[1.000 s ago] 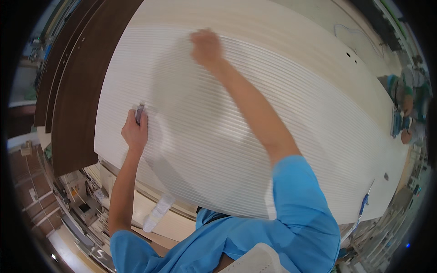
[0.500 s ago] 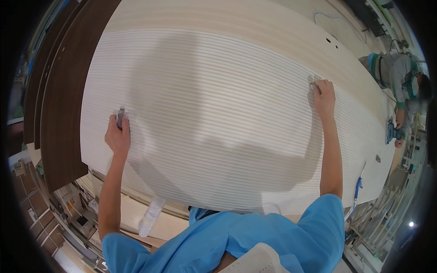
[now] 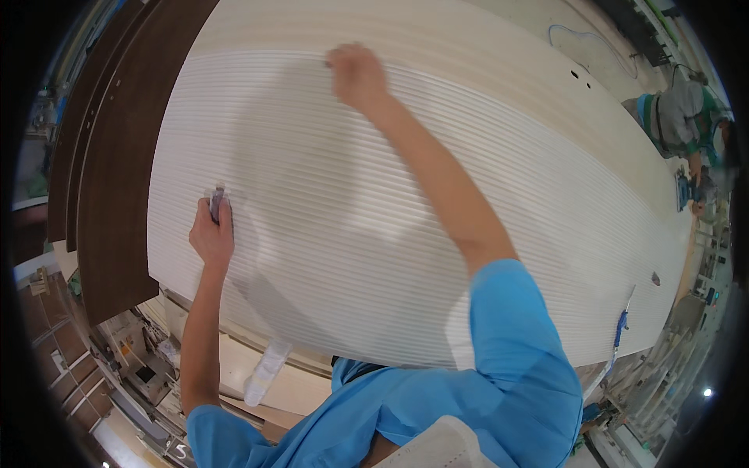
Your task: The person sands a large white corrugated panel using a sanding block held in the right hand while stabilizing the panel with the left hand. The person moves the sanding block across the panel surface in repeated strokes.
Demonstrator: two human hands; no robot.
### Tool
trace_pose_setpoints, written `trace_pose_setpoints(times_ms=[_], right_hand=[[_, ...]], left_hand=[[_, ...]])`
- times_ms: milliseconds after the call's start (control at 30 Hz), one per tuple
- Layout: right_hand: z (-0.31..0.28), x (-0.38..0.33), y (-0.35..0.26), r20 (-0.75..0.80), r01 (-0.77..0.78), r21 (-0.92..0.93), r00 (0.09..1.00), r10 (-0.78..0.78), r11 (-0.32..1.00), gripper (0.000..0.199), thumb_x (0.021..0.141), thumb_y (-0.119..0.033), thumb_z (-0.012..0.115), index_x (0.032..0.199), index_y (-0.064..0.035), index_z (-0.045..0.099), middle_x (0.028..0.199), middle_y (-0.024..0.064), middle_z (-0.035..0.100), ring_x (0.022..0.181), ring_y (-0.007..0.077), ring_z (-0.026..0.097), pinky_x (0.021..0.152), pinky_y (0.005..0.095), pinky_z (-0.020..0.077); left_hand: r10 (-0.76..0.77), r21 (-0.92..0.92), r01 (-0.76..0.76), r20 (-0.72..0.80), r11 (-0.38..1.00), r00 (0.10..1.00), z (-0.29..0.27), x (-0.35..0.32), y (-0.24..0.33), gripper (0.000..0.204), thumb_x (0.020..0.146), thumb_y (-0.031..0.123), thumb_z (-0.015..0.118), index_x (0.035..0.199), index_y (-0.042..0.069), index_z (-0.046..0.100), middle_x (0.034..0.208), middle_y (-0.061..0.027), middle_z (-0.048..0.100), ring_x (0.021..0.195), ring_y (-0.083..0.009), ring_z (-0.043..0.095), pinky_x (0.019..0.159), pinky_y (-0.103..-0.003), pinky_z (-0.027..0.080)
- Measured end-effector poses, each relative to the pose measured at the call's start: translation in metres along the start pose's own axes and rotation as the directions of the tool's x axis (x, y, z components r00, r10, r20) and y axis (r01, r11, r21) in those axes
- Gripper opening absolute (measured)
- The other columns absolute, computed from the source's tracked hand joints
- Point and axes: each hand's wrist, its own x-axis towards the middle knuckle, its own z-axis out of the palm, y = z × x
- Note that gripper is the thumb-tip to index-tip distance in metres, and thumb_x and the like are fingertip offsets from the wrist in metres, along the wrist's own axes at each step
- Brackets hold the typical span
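Observation:
A wide white panel [image 3: 312, 257] with fine parallel grooves lies in front of me. On its left part, my left hand [image 3: 212, 234] is closed around a small grey folded piece [image 3: 217, 204] that looks like sandpaper, pinched between thumb and fingers. Higher up, at the far edge of the grooves, my right hand [image 3: 359, 78] is curled and smeared by motion. A small dark bit shows at its fingertips, too blurred to name. My right forearm reaches diagonally across the panel.
Dark brown boards [image 3: 125, 171] stand at the left. A blue-handled air blow gun [image 3: 621, 327] and a small dark scrap [image 3: 655, 278] lie on the panel's right end. Beyond it, another person [image 3: 679, 117] works with a blue power tool [image 3: 683, 189]. A plastic-wrapped piece [image 3: 268, 370] sticks out below.
My right hand has swept far left along the panel's far grooves, from the right side to upper middle. My left hand keeps its hold at nearly the same place.

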Motion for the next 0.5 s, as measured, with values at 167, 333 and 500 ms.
trace_pose_setpoints(times_ms=[167,333,500], right_hand=[[0.013,0.008,0.004,-0.038,0.082,0.051,0.996,-0.08,0.995,0.017,0.079,-0.004,0.06,0.09,-0.0078,0.072,0.097,0.011,0.071,0.1,0.0325,0.064,0.089,0.0442,0.0512],[-0.15,-0.137,0.119,-0.019,-0.054,-0.191,0.998,0.052,0.98,0.017,0.083,-0.005,0.057,0.096,-0.007,0.069,0.093,0.0159,0.066,0.096,0.0381,0.062,0.084,0.0512,0.0485],[-0.277,-0.234,0.183,-0.077,-0.326,-0.336,0.945,0.319,0.884,0.017,0.085,-0.005,0.066,0.102,-0.0072,0.069,0.099,0.0152,0.067,0.098,0.0371,0.061,0.087,0.0479,0.0491]], left_hand=[[0.006,0.016,-0.006,-0.014,1.0,1.0,-0.002,0.0,0.002,0.032,0.101,0.036,0.061,0.093,0.006,0.056,0.076,-0.0162,0.064,0.067,-0.0388,0.063,0.062,-0.047,0.049],[-0.031,-0.01,0.031,0.021,0.999,0.999,-0.001,-0.002,-0.001,0.03,0.101,0.036,0.06,0.096,0.006,0.057,0.077,-0.0159,0.064,0.067,-0.0384,0.064,0.061,-0.047,0.048],[-0.052,0.004,0.052,0.051,0.999,0.997,0.0,0.0,-0.001,0.03,0.101,0.036,0.061,0.096,0.007,0.058,0.077,-0.0148,0.065,0.068,-0.0375,0.064,0.062,-0.046,0.049]])
